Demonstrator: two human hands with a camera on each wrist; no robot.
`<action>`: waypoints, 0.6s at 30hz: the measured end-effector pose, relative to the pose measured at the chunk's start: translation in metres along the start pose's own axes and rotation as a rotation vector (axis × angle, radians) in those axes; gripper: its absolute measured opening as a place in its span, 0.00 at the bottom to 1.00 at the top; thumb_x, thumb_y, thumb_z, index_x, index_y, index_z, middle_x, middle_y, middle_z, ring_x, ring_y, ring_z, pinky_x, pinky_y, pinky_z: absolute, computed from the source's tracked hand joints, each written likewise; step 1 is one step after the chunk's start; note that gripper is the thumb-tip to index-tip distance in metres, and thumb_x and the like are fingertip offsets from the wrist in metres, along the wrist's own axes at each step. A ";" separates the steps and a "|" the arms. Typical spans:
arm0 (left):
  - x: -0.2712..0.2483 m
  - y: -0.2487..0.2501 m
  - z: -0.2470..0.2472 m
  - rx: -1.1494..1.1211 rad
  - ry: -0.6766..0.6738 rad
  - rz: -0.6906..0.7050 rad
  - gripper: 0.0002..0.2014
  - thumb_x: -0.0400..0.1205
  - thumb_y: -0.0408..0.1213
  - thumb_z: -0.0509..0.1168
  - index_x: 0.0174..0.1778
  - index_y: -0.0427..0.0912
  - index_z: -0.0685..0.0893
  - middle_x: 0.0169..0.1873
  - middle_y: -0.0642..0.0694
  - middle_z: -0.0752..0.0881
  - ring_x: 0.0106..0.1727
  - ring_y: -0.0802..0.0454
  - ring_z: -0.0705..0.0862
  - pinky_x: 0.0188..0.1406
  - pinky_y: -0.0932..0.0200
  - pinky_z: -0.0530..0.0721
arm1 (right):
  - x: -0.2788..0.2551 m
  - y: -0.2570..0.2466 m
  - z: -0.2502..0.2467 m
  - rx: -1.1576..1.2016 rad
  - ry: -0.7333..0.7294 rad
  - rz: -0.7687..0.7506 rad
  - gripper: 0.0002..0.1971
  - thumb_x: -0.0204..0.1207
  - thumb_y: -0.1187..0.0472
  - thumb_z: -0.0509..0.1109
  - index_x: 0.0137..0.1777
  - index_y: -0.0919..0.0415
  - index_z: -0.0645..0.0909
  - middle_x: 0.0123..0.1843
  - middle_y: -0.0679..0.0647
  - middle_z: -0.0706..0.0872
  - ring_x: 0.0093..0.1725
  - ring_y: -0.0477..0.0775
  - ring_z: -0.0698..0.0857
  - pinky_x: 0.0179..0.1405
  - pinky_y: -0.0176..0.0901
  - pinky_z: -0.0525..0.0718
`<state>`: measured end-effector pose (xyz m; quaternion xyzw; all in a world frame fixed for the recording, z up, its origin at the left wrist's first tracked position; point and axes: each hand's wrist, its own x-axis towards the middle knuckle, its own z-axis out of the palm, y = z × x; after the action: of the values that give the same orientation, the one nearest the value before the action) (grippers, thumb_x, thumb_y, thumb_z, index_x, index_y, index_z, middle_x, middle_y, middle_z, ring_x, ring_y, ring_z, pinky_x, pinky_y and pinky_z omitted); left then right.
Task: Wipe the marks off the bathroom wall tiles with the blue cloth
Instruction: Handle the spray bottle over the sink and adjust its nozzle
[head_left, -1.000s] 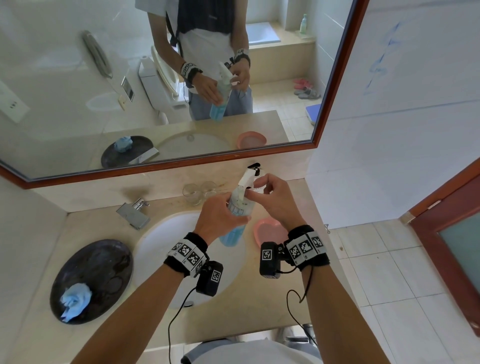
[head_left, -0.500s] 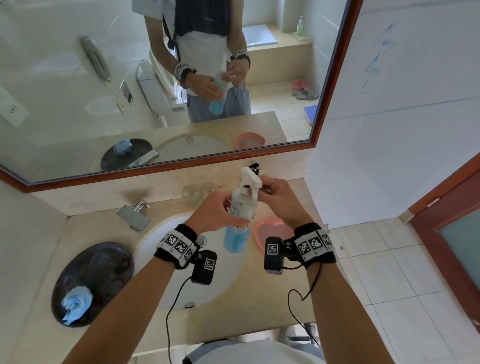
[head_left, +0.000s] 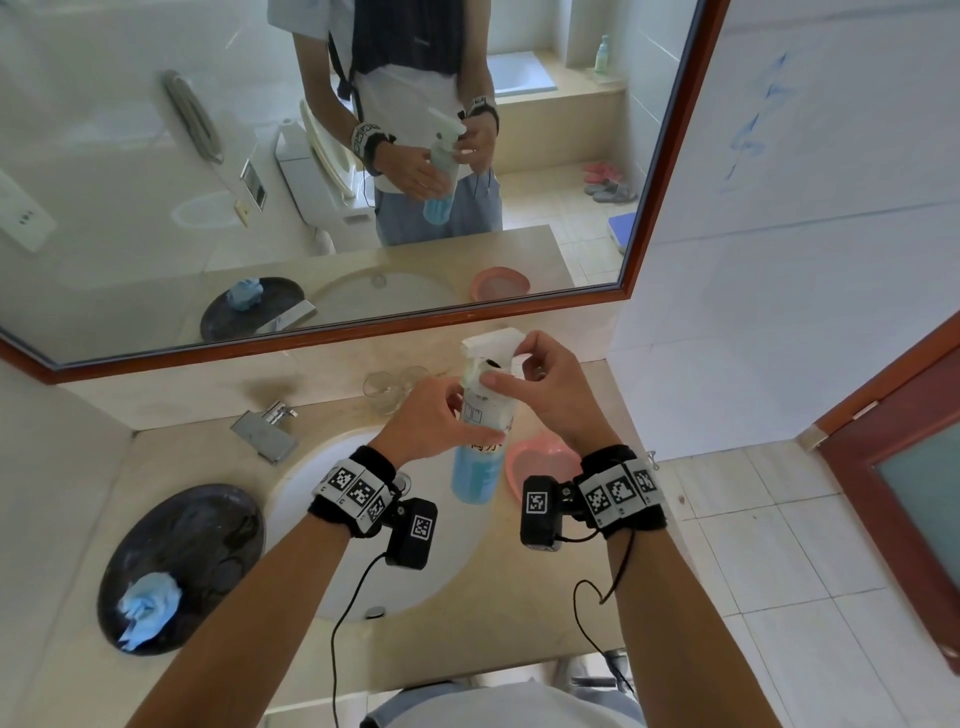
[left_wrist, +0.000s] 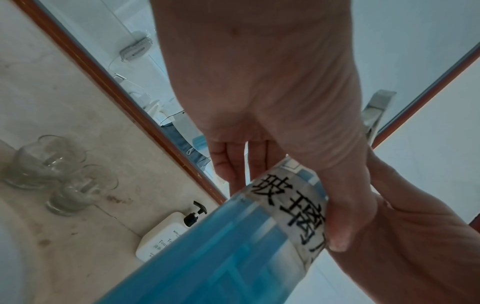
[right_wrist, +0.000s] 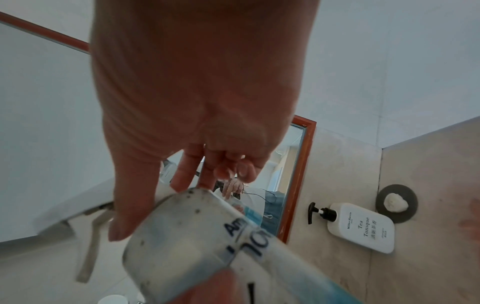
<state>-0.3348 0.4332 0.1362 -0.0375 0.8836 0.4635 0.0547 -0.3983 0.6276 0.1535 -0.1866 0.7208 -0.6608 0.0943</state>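
Note:
Over the sink I hold a spray bottle (head_left: 480, 457) of blue liquid with a white trigger head. My left hand (head_left: 431, 426) grips its body around the label (left_wrist: 293, 203). My right hand (head_left: 540, 384) pinches the white head, thumb on the near side and fingers over the top (right_wrist: 187, 174). The crumpled blue cloth (head_left: 148, 608) lies on a dark round tray (head_left: 208, 525) at the left of the counter, away from both hands. Blue scribble marks (head_left: 753, 130) show on the white wall tiles to the right of the mirror.
A chrome tap (head_left: 267, 431) and two clear glasses (head_left: 387, 387) stand behind the white basin (head_left: 311, 467). A pink heart-shaped dish (head_left: 540, 462) sits right of the basin, and a white pump bottle (right_wrist: 361, 227) near the mirror corner. A red-brown door (head_left: 904, 467) is at right.
The bottle's white head has turned between the frames while both hands stayed on it. My right fingers have shifted on the head. The bottle stays above the sink.

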 end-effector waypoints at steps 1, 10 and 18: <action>0.001 0.000 -0.001 -0.012 0.017 0.000 0.28 0.65 0.55 0.87 0.59 0.50 0.90 0.49 0.54 0.94 0.50 0.54 0.93 0.53 0.43 0.94 | 0.000 -0.001 0.000 0.003 -0.004 -0.005 0.19 0.72 0.56 0.86 0.57 0.62 0.85 0.39 0.32 0.83 0.35 0.38 0.73 0.38 0.31 0.76; 0.001 0.004 -0.011 -0.034 0.045 -0.003 0.26 0.65 0.52 0.87 0.58 0.57 0.91 0.51 0.57 0.95 0.53 0.52 0.93 0.59 0.40 0.93 | 0.001 -0.002 -0.012 0.085 0.016 0.005 0.09 0.81 0.58 0.79 0.59 0.55 0.91 0.45 0.39 0.90 0.39 0.50 0.75 0.45 0.49 0.80; 0.003 0.009 -0.002 0.043 0.073 0.010 0.28 0.67 0.50 0.87 0.62 0.47 0.91 0.52 0.55 0.93 0.52 0.53 0.92 0.56 0.43 0.93 | 0.002 -0.007 -0.001 0.057 0.012 -0.016 0.08 0.79 0.58 0.81 0.56 0.53 0.91 0.45 0.43 0.90 0.36 0.43 0.75 0.43 0.39 0.79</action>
<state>-0.3387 0.4370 0.1445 -0.0487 0.8949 0.4431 0.0209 -0.3996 0.6273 0.1612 -0.1856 0.7007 -0.6830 0.0902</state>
